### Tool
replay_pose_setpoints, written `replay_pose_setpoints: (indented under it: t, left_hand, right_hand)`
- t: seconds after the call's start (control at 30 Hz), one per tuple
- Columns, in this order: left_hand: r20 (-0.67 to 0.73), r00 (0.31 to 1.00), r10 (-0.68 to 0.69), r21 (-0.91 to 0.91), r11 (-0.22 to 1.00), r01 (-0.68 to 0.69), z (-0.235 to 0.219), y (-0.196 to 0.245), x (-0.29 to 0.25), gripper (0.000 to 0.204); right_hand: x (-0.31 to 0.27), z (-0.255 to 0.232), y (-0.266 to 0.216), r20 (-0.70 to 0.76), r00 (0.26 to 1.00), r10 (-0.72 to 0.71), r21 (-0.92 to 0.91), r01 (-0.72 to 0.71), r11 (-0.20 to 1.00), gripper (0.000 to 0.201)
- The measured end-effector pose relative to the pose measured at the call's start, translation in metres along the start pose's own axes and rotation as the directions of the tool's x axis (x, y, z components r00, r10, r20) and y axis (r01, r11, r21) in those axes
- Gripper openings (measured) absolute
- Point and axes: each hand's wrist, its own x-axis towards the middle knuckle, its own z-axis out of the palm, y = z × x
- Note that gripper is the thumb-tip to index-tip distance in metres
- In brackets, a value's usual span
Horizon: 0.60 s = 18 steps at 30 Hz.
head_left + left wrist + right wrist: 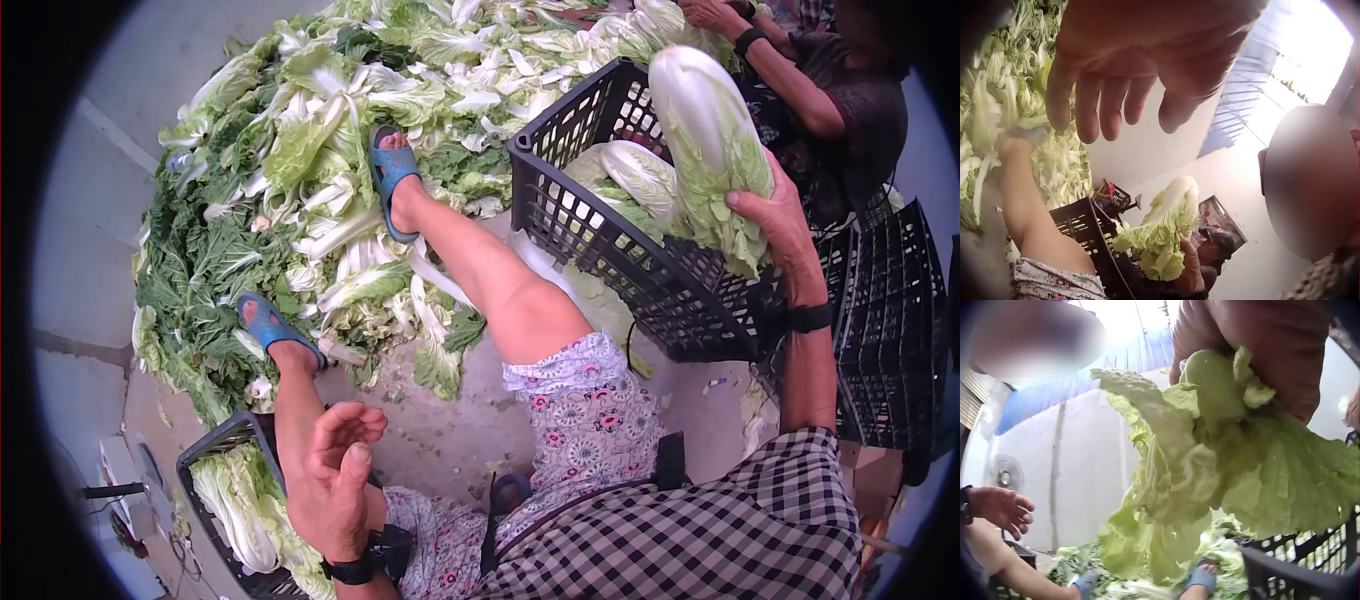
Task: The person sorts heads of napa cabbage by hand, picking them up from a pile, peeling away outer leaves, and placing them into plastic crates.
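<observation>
A napa cabbage (700, 130) is held in my right hand (785, 220), its white base up and leafy end down, above a black plastic crate (640, 250). In the right wrist view its loose green leaves (1179, 462) fill the middle, below the palm. Another napa cabbage (640, 180) lies inside that crate. My left hand (335, 470) is raised over my left thigh, fingers loosely bent, holding nothing. The left wrist view shows its fingers (1110, 106) hanging apart from anything.
A big heap of loose cabbage leaves (330, 200) covers the floor around my sandaled feet. A second black crate (190, 465) with cabbages stands at the lower left. Another black crate (900, 330) is at the right. Another person (840, 110) sits beyond the near crate.
</observation>
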Motion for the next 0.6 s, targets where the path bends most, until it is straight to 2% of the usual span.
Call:
replay_pose_setpoints:
  t: [0.1,0.23,0.27,0.33,0.43,0.53,0.57,0.6]
  left_hand:
    - [0.024,0.999,-0.031,0.026,0.999,0.03,0.001,0.001,0.002,0.054]
    - [0.001,0.997,-0.074,0.043,0.996,0.074,0.003,0.006,0.003,0.054]
    - [0.005,0.997,-0.072,0.047,0.996,0.072,0.002,0.005,0.003,0.054]
    - [0.009,0.998,-0.066,0.055,0.996,0.066,0.0,0.005,0.005,0.054]
    - [0.005,0.997,-0.075,0.088,0.993,0.075,-0.003,0.004,0.003,0.053]
    - [-0.004,0.995,-0.101,0.069,0.992,0.101,-0.001,0.002,0.005,0.052]
    - [0.011,0.996,-0.09,0.075,0.993,0.089,-0.002,0.001,0.006,0.052]
    - [0.024,0.997,-0.079,0.082,0.994,0.076,-0.004,-0.001,0.008,0.052]
  right_hand:
    - [0.02,-0.018,0.031,-0.017,0.999,0.041,-0.149,-0.043,0.988,0.069]
    - [0.062,-0.008,0.059,0.127,0.986,0.112,-0.449,-0.043,0.892,0.079]
    - [0.08,-0.01,0.095,0.142,0.987,0.08,-0.47,-0.004,0.883,0.085]
    - [0.107,-0.015,0.151,0.095,0.995,0.014,-0.693,0.056,0.719,0.087]
    - [0.108,0.006,0.136,-0.019,1.0,0.007,-0.619,-0.018,0.786,0.078]
    - [0.091,0.025,0.096,0.092,0.996,-0.017,-0.454,0.057,0.889,0.065]
    - [0.077,0.037,0.074,0.083,0.993,-0.088,-0.406,0.114,0.907,0.049]
    - [0.066,0.047,0.058,0.116,0.99,-0.08,-0.319,0.113,0.941,0.046]
